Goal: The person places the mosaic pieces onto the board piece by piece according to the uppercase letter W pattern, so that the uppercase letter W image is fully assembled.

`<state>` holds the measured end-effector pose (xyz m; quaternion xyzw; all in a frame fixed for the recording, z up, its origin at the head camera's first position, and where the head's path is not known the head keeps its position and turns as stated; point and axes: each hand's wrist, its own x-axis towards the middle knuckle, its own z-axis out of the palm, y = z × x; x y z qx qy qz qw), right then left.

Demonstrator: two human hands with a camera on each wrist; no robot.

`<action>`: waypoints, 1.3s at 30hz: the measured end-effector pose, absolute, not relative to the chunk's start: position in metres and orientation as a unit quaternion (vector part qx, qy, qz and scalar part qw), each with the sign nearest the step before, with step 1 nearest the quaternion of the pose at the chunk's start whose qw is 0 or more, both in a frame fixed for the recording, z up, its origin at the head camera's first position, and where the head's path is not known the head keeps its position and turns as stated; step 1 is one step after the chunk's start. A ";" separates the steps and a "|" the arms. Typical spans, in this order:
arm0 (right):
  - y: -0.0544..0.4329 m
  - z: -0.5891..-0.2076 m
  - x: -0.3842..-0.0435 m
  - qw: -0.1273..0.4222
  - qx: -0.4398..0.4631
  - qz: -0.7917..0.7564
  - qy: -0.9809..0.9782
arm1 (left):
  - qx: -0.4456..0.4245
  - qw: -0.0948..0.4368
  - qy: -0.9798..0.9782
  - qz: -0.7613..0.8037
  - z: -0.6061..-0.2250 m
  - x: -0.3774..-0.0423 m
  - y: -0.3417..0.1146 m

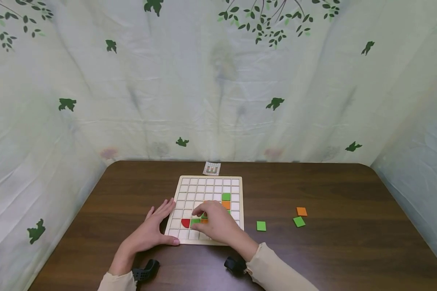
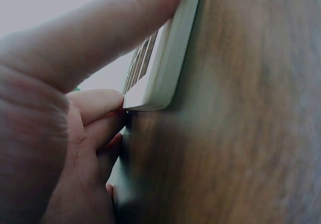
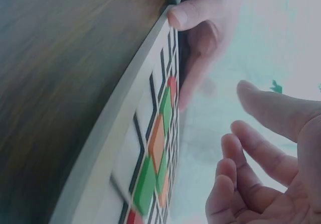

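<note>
A white gridded board (image 1: 189, 237) with a pale wooden rim lies on the table. On its squares sit a red rounded tile (image 1: 185, 223), green tiles (image 1: 226, 196) and orange tiles (image 1: 225, 205). My left hand (image 1: 151, 230) rests at the board's near left corner, thumb (image 3: 186, 15) on the front rim and extended fingers along the left side. Over the board hovers my right hand (image 1: 218, 221), fingers loosely bent, thumb apart from them. The right wrist view shows nothing between these fingers (image 3: 261, 163). This hand hides some tiles in the head view.
Right of the board lie a loose green tile (image 1: 261, 226), another green tile (image 1: 299, 221) and an orange tile (image 1: 301, 211). A small card with a printed grid pattern (image 1: 212, 168) lies beyond the board's far edge. A leaf-patterned curtain (image 1: 218, 101) hangs behind the table.
</note>
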<state>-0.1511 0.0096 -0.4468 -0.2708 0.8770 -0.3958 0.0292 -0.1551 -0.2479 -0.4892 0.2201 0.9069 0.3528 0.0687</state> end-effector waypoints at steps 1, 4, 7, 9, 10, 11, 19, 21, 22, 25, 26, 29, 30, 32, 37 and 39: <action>0.013 -0.446 -0.150 0.028 -0.273 -0.401 0.874 | 0.220 0.069 0.907 0.353 -0.489 -0.155 -0.248; 0.026 -0.445 -0.148 0.021 -0.279 -0.411 0.868 | 0.219 0.071 0.907 0.354 -0.489 -0.155 -0.248; 0.040 -0.445 -0.147 0.006 -0.282 -0.412 0.866 | 0.215 0.075 0.907 0.354 -0.490 -0.154 -0.248; 0.050 -0.446 -0.145 0.004 -0.276 -0.416 0.867 | 0.211 0.078 0.908 0.355 -0.489 -0.154 -0.249; 0.055 -0.446 -0.145 0.003 -0.272 -0.418 0.867 | 0.209 0.079 0.908 0.355 -0.489 -0.154 -0.249; 0.060 -0.446 -0.144 0.006 -0.265 -0.423 0.867 | 0.207 0.080 0.908 0.354 -0.489 -0.154 -0.249; 0.102 -0.449 -0.134 0.015 -0.208 -0.419 0.884 | 0.204 0.083 0.909 0.354 -0.489 -0.153 -0.250; 0.112 -0.450 -0.131 0.015 -0.189 -0.410 0.892 | 0.203 0.085 0.909 0.355 -0.489 -0.153 -0.250; 0.117 -0.451 -0.130 0.014 -0.180 -0.406 0.896 | 0.204 0.085 0.908 0.355 -0.489 -0.154 -0.250; 0.130 -0.453 -0.127 0.016 -0.150 -0.401 0.904 | 0.205 0.084 0.908 0.355 -0.490 -0.155 -0.249; 0.134 -0.454 -0.127 0.017 -0.142 -0.400 0.905 | 0.207 0.082 0.908 0.355 -0.490 -0.155 -0.249; 0.145 -0.457 -0.124 0.018 -0.129 -0.399 0.908 | 0.208 0.077 0.909 0.352 -0.490 -0.156 -0.249; 0.148 -0.457 -0.124 0.018 -0.129 -0.400 0.907 | 0.210 0.075 0.909 0.351 -0.490 -0.156 -0.249; 0.154 -0.458 -0.123 0.021 -0.127 -0.404 0.906 | 0.210 0.076 0.910 0.350 -0.490 -0.156 -0.249; 0.165 -0.459 -0.123 0.055 -0.110 -0.434 0.892 | 0.208 0.081 0.908 0.354 -0.489 -0.156 -0.248; 0.169 -0.459 -0.123 0.071 -0.103 -0.452 0.883 | 0.209 0.079 0.908 0.355 -0.488 -0.156 -0.248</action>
